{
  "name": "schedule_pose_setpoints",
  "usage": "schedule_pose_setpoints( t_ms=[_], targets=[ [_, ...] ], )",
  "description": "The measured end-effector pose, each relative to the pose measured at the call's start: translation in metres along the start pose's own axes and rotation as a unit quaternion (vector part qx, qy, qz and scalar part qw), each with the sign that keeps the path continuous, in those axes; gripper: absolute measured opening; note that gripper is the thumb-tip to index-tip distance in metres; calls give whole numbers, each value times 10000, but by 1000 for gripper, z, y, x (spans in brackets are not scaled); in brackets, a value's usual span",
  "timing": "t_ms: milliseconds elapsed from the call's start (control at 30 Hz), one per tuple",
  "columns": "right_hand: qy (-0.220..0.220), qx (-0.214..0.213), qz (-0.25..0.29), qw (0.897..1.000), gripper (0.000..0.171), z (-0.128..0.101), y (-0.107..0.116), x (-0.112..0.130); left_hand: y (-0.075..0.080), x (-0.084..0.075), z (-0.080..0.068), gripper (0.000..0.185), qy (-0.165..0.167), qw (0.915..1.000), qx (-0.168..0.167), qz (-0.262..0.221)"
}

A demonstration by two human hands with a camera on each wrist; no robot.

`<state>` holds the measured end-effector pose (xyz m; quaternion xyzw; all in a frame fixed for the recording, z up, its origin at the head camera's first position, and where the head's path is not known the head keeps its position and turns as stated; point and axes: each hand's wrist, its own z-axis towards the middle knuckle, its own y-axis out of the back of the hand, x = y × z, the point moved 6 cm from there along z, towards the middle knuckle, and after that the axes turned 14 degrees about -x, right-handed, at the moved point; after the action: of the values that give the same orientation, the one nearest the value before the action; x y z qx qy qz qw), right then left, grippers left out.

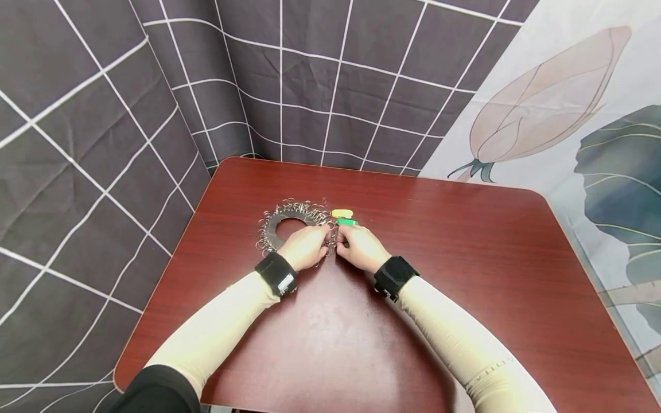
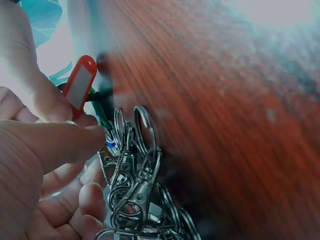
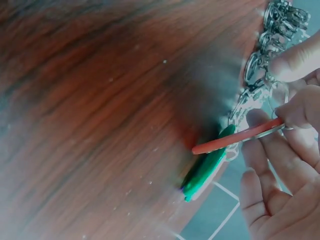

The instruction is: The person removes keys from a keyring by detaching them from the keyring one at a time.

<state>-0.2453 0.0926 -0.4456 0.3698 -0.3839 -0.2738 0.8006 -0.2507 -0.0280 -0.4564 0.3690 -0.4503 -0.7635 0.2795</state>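
Note:
My left hand [image 1: 304, 245] lies over the near right side of a flat grey ring-shaped plate [image 1: 277, 222] whose rim is lined with metal swivel clasps and split rings. Between its thumb and fingers it pinches a split ring [image 3: 280, 95], which the fingers partly hide. Close beside it, my right hand [image 1: 361, 248] pinches the end of a red key tag [image 3: 240, 137] with a pale label [image 2: 78, 90]. Several swivel clasps [image 2: 137, 195] hang by the left fingers. A green key tag [image 3: 205, 170] sits just beyond the right fingertips.
A yellow key tag [image 1: 342, 213] lies on the reddish-brown table [image 1: 465, 275], behind the green one. Dark grid-patterned cloth [image 1: 310, 80] hangs at the back and left, and a white flower-printed cloth [image 1: 547, 109] at the right.

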Motion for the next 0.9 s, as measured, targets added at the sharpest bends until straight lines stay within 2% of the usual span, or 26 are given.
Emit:
schedule_pose_setpoints(
  t_ms=[67,133,300,500,667,900],
  targets=[
    [-20,-1,37,10000,12,-1,0,0,-3,2,-2,29,123,9999,102,26],
    [-27,13,60,10000,10,-1,-1,0,-6,4,-4,30,157,9999,68,13],
    [-3,66,41,10000,7,-1,-2,-2,-10,7,-5,9,-67,9994,-353,-4],
    [-119,305,139,9994,14,-2,-6,-7,-4,5,-2,5,-134,9968,-776,-104],
    [-177,507,104,9985,22,-3,-11,-10,2,3,-2,9,-108,9935,-1081,-340],
    [-415,277,176,9986,22,-4,-7,-12,4,6,2,7,91,9921,-1125,-554]
  ],
)
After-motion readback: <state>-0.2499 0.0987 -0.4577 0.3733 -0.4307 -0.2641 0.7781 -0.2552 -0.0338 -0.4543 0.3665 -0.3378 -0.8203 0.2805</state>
